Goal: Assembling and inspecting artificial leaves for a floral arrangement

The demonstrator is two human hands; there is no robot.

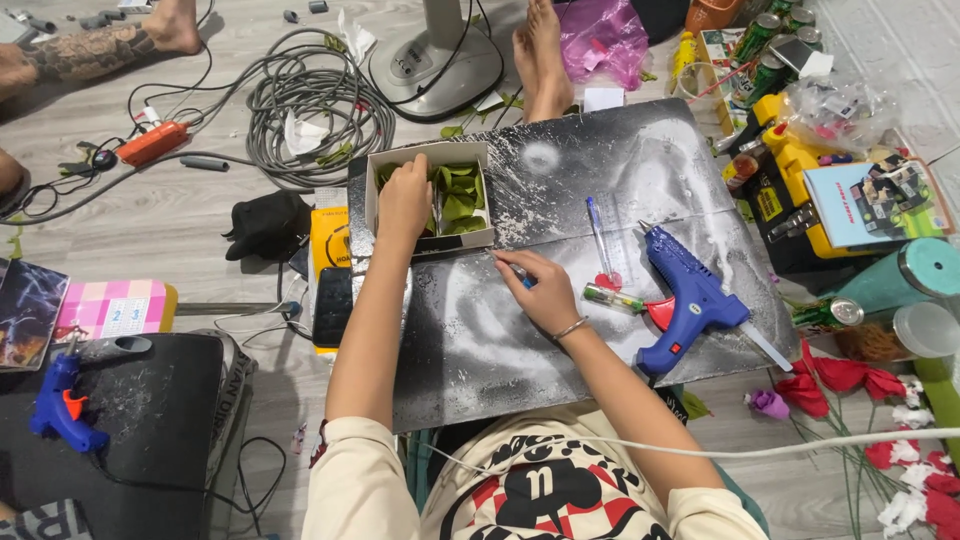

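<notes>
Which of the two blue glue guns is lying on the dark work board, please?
The larger blue glue gun with the red trigger, right of the person's right hand, lies on the dark board. The other glue gun rests on the black case at far left.

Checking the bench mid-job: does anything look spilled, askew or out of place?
Nothing spilled. The blue glue gun lies tipped on its side on the black board. The left hand reaches into the box of green leaves; the right hand pinches a small blue piece.

Bare board (480,340) lies open near the person; the glue gun (690,300) blocks the right, the leaf box (432,195) the far left.
</notes>
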